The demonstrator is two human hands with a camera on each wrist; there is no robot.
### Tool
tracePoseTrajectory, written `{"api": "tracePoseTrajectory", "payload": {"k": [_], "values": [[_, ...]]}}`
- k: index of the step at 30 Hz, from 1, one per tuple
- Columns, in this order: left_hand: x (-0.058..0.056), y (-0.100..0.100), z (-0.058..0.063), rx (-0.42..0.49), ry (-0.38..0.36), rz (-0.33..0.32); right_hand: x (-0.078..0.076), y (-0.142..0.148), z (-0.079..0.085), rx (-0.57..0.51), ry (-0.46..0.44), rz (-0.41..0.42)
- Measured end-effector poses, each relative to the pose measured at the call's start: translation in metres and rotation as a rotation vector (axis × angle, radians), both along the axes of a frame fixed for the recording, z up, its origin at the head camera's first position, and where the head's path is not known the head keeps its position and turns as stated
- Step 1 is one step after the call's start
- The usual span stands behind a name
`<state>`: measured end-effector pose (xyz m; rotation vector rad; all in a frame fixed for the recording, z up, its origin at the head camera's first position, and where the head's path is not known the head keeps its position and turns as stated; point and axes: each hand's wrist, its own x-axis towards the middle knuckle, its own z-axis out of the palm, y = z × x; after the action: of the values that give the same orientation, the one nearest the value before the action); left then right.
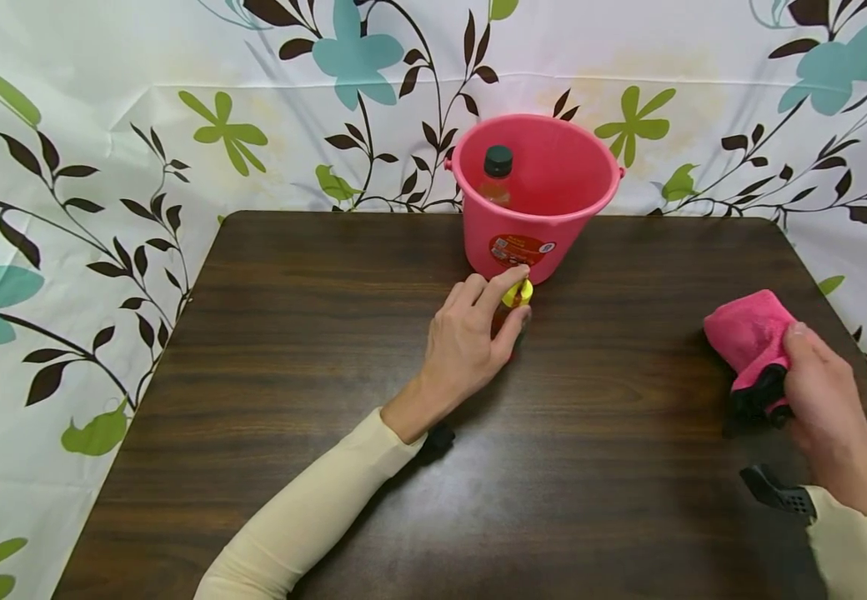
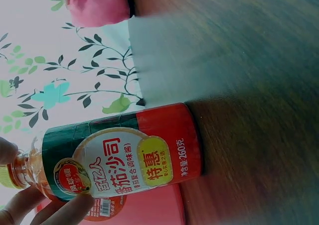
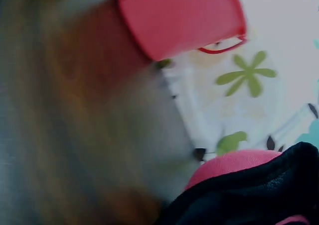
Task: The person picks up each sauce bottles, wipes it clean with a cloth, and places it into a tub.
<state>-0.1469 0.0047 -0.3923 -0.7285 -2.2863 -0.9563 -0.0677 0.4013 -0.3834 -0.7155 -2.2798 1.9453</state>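
Note:
My left hand (image 1: 463,337) reaches to the front of the pink bucket and grips a ketchup bottle by its neck. Its yellow cap (image 1: 521,293) shows between finger and thumb in the head view. The left wrist view gives the upright bottle (image 2: 117,158) with a red, green and white label, its base at the tabletop. At the right side, my right hand (image 1: 827,387) holds a bunched pink cloth (image 1: 749,329) with black edging, just above the table. In the right wrist view the cloth's black part (image 3: 249,195) covers the lower right corner.
The pink bucket (image 1: 478,237) stands at the back edge of the dark wooden table (image 1: 291,333). Inside it is another bottle (image 1: 498,171) with a dark green cap. A white sheet (image 1: 148,50) with a flower and leaf print hangs behind and beside the table.

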Motion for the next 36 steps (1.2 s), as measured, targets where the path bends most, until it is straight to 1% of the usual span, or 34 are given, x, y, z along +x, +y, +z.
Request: {"api": "tracePoseTrajectory", "payload": {"k": [1, 3, 7, 10, 11, 15, 21, 23, 26, 29, 31, 36], "values": [[0.000, 0.000, 0.000, 0.001, 0.000, -0.001, 0.001, 0.000, -0.004, -0.044, -0.008, 0.002], [0.000, 0.001, 0.000, 0.003, 0.002, -0.002, 0.002, -0.001, -0.009, -0.029, -0.046, 0.031], [-0.001, 0.000, 0.000, 0.006, 0.012, 0.000, 0.000, -0.005, -0.009, 0.156, -0.138, 0.095], [-0.001, 0.000, 0.001, 0.006, 0.018, 0.003, -0.005, -0.012, -0.009, 0.286, -0.199, 0.196], [-0.001, 0.000, 0.002, 0.006, 0.018, 0.002, -0.006, -0.015, -0.009, 0.310, -0.209, 0.231], [-0.001, 0.000, 0.002, 0.004, 0.013, -0.001, -0.011, -0.025, -0.016, 0.475, -0.195, 0.390], [0.001, 0.001, 0.001, -0.002, -0.005, -0.003, -0.012, -0.035, -0.030, 0.805, -0.141, 0.557], [0.002, 0.001, 0.001, -0.003, -0.012, -0.003, -0.013, -0.038, -0.034, 0.887, -0.145, 0.602], [0.003, 0.000, 0.001, -0.001, -0.022, -0.004, -0.011, -0.045, -0.040, 0.944, -0.201, 0.626], [0.003, 0.000, 0.001, -0.001, -0.020, 0.000, -0.009, -0.052, -0.043, 0.952, -0.271, 0.621], [0.003, 0.000, 0.000, -0.001, -0.013, 0.002, -0.008, -0.055, -0.044, 0.957, -0.288, 0.617], [0.002, 0.000, 0.000, -0.001, 0.008, 0.004, -0.009, -0.059, -0.043, 0.966, -0.293, 0.602]]}}
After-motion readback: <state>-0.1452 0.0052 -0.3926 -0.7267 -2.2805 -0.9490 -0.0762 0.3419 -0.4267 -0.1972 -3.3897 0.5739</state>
